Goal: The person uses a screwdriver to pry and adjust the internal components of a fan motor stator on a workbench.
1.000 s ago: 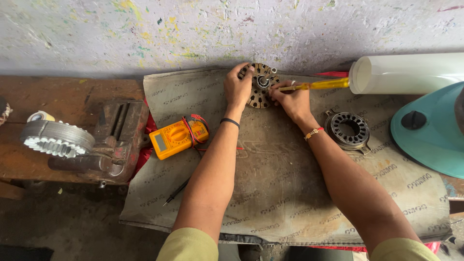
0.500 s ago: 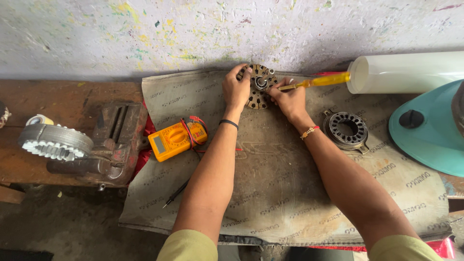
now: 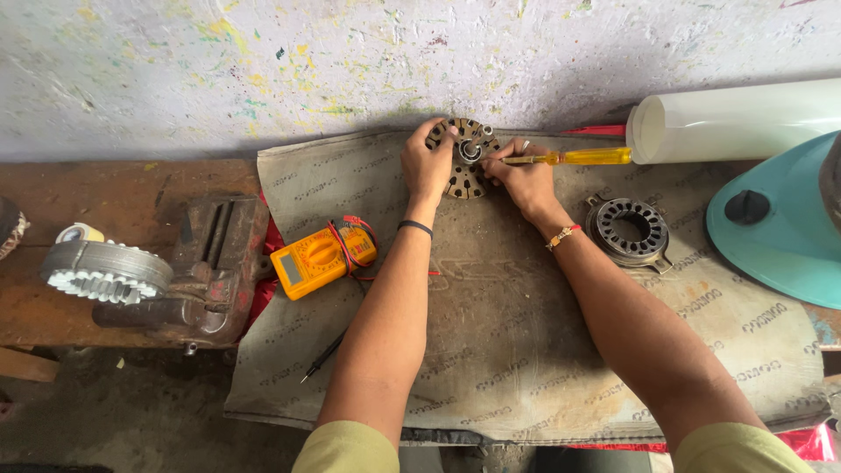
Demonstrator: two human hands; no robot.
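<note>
Two bare hands meet at a round, perforated metal motor part (image 3: 466, 166) lying at the far edge of a grey printed mat (image 3: 517, 350), close against the paint-flecked wall (image 3: 263, 61). The left hand (image 3: 427, 164) curls its fingers over the part's left rim, pinching it steady. The right hand (image 3: 524, 178) has its fingers pressed together around a yellow-handled screwdriver (image 3: 569, 158), whose tip reaches the part's central hub.

Just right of the right wrist lies a ring-shaped stator core (image 3: 630, 231). Beyond it, a translucent white tube (image 3: 736, 118) lies along the wall, touching or nearly touching the screwdriver's handle end, and a teal fan housing (image 3: 780, 236) crowds the right edge. Left of the left forearm sits a yellow multimeter (image 3: 320, 258) with red and black leads, one probe trailing toward the mat's near edge. Further left, a rusty bench vise (image 3: 215, 271) and a toothed grey housing (image 3: 105, 271) rest on a worn wooden bench (image 3: 114, 188).

Open mat lies between and below the forearms.
</note>
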